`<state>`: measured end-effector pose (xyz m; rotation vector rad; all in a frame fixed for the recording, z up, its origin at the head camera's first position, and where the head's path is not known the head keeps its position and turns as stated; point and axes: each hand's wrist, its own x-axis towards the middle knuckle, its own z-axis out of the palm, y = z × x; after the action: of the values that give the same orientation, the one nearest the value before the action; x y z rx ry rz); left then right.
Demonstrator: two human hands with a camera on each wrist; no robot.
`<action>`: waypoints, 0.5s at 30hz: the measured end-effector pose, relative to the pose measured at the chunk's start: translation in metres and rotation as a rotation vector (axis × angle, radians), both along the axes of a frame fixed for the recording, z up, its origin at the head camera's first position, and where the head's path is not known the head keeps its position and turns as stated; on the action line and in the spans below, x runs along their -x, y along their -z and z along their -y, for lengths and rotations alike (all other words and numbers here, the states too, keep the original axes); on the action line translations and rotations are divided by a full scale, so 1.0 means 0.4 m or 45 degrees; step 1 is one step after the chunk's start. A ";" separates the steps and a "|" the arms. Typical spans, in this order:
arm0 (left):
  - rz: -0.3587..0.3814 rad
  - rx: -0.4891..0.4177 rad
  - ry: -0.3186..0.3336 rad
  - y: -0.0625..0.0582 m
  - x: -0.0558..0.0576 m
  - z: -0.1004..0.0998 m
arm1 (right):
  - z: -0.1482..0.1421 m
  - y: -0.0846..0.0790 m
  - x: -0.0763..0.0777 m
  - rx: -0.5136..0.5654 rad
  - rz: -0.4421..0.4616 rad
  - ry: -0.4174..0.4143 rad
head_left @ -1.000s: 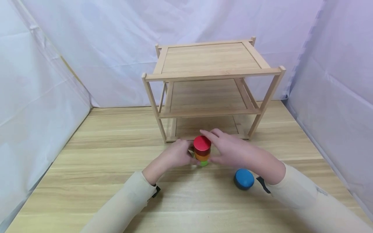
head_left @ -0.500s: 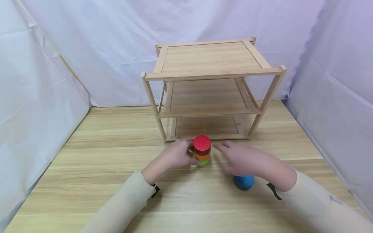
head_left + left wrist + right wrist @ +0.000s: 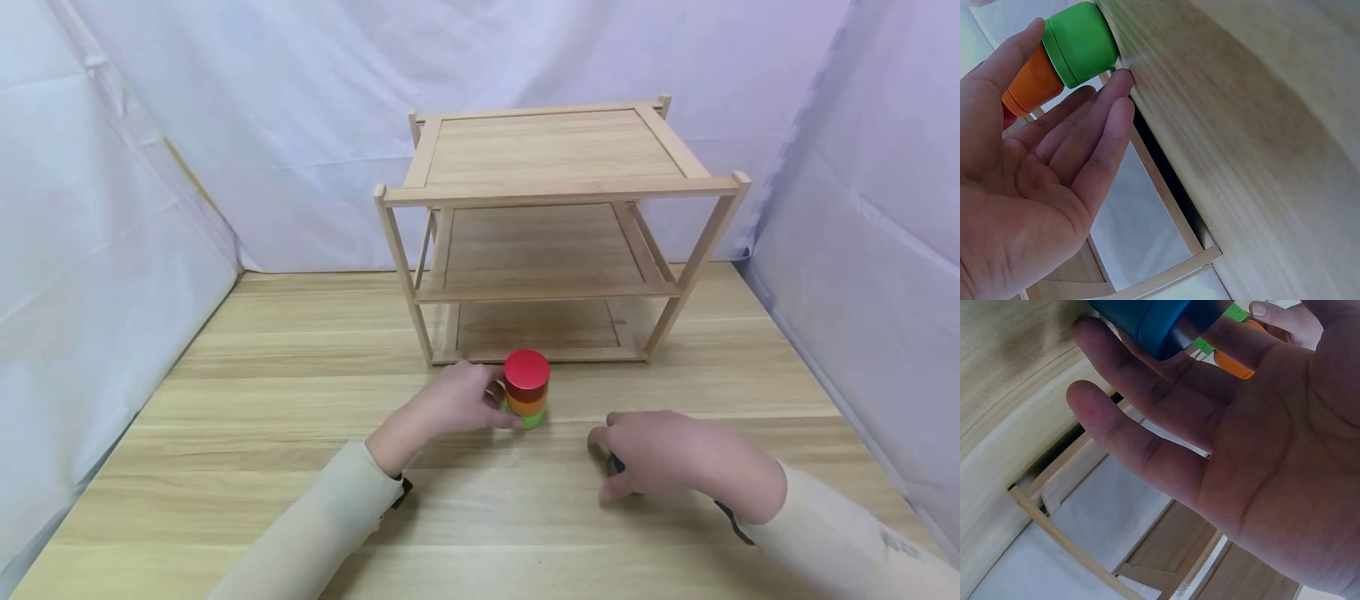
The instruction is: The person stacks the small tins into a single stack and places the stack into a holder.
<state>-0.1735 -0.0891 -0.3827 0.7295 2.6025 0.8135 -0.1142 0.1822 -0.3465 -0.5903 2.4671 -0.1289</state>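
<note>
Three small round tins stand stacked upright on the wooden table: a red tin (image 3: 527,369) on top, an orange tin (image 3: 527,405) in the middle and a green tin (image 3: 1082,47) at the bottom. My left hand (image 3: 456,402) holds the stack from the left, thumb at the front and fingers behind. Over to the right, my right hand (image 3: 667,454) grips a blue tin (image 3: 1141,322) on the tabletop, its thumb on the near side and fingers on the far side. In the head view the hand hides most of the blue tin.
A three-tier wooden rack (image 3: 555,196) stands behind the stack, its bottom front rail close to the red tin. White cloth (image 3: 315,108) hangs at the back and both sides. The table (image 3: 300,367) reaches out to the left and toward the front.
My right hand has left the stack, moved right and toward me, and come down around the blue tin. The left hand stays at the stack. The head view has shifted slightly.
</note>
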 end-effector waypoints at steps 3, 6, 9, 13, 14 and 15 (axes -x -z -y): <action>-0.029 0.021 0.005 -0.004 -0.002 -0.002 | -0.006 0.000 -0.004 0.010 0.011 0.011; -0.045 0.031 0.000 -0.004 -0.004 -0.003 | -0.012 0.002 -0.006 0.014 0.007 0.012; -0.057 0.040 -0.002 -0.001 -0.003 -0.003 | -0.019 0.007 -0.007 0.016 -0.001 0.009; -0.074 0.051 0.014 0.003 -0.001 -0.003 | -0.029 0.013 -0.006 0.031 -0.011 0.002; -0.085 0.057 0.022 0.003 -0.001 -0.003 | -0.031 0.014 -0.005 0.036 -0.013 0.000; -0.097 0.060 0.031 0.004 0.000 -0.004 | -0.033 0.014 -0.004 0.040 -0.013 -0.001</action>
<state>-0.1737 -0.0875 -0.3841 0.7920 2.6647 0.7284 -0.1126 0.1953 -0.3521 -0.6068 2.4788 -0.1648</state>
